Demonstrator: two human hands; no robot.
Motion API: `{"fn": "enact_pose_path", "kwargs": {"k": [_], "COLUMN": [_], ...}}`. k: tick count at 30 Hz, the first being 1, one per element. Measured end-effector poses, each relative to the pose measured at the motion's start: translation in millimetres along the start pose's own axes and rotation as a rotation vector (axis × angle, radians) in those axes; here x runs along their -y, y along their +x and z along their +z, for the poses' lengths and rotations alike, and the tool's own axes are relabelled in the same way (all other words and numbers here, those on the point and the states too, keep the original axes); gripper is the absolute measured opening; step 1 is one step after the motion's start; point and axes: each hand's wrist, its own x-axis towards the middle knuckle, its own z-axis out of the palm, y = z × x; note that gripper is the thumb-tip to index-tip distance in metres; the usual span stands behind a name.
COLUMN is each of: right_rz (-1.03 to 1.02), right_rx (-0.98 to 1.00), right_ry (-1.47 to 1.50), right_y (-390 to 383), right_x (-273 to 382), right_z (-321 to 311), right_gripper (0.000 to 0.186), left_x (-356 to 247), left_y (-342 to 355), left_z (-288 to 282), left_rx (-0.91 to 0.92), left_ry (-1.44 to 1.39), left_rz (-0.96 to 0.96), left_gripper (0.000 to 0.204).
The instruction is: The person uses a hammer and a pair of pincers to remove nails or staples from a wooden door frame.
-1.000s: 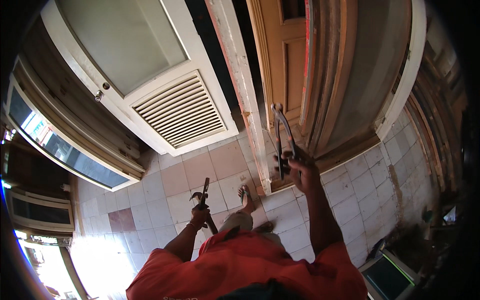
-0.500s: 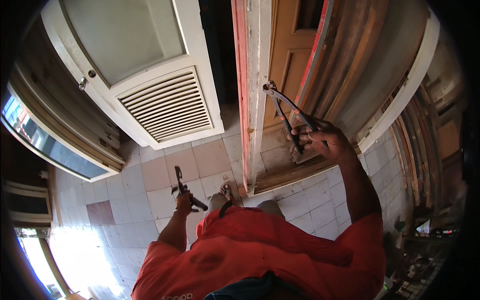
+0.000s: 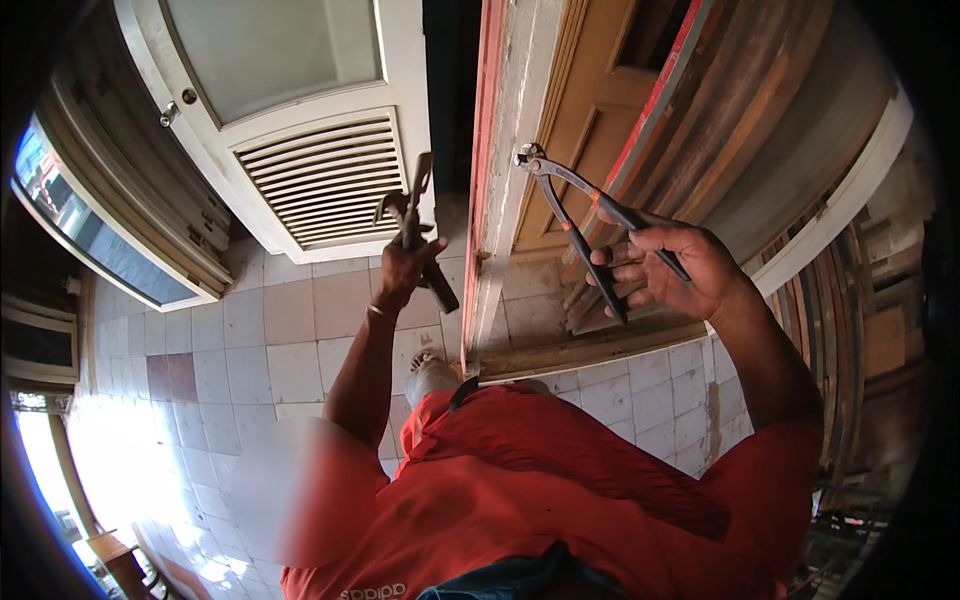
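Observation:
My right hand (image 3: 680,262) holds long-handled pincers (image 3: 570,222) with black and orange grips, its fingers round the handles, which stand apart. The pincers' jaws (image 3: 530,156) are at the face of a worn white and red upright board (image 3: 510,120); whether they grip a nail there is too small to tell. To the left, my left hand (image 3: 402,262) is closed round a dark hammer-like tool (image 3: 436,284). Its black handle points down to the right, and a slotted flat end and a hooked part stick up above the fingers, in front of a white louvred door.
The white door (image 3: 330,185) with a frosted panel leans at the left. Brown panelled doors and planks (image 3: 740,110) stand stacked on the right, with more boards (image 3: 815,330) beyond. Pale tiles (image 3: 230,370) cover the floor, where my foot (image 3: 424,358) shows.
My left hand has risen with the dark tool, from low by my legs to in front of the louvred door. The pincers' handles are spread wider, and the jaws stay at the board.

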Motion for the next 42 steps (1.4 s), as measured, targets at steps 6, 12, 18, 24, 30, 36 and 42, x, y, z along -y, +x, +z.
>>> {"fn": "enact_pose_path", "kwargs": {"k": [6, 12, 18, 24, 30, 36, 42], "right_rz": [-0.004, -0.067, -0.1, -0.141, -0.175, -0.176, -0.216], "right_rx": [-0.151, -0.321, -0.41, -0.506, -0.421, -0.371, -0.5], "right_ry": [0.099, 0.197, 0.04, 0.066, 0.345, 0.328, 0.238], "right_y": [-6.6, -9.6, -9.0, 1.7, 7.1, 9.4, 7.3], "right_x": [-6.0, -14.9, -17.3, -14.5, -7.4, -1.7, -11.6], "right_z": [37.7, 71.3, 106.0, 133.8, 140.3, 135.7, 134.6], "right_gripper": [0.053, 0.049, 0.05, 0.057, 0.058, 0.054, 0.051], "left_x": [-19.1, -32.0, -23.0, -17.5, -24.2, -20.3, -21.9], "left_y": [64.3, 104.4, 130.1, 137.0, 135.3, 140.0, 136.4], "left_z": [9.2, 9.8, 21.6, 22.0, 21.2, 21.0, 21.3], "left_rx": [0.161, 0.392, 0.62, 0.723, 0.72, 0.743, 0.753], "left_ry": [0.063, 0.083, -0.05, -0.123, -0.201, -0.098, -0.132], "left_rz": [0.101, 0.122, 0.053, -0.025, -0.037, -0.019, 0.013], "left_gripper": [0.072, 0.074, 0.063, 0.036, 0.037, 0.045, 0.047]}}
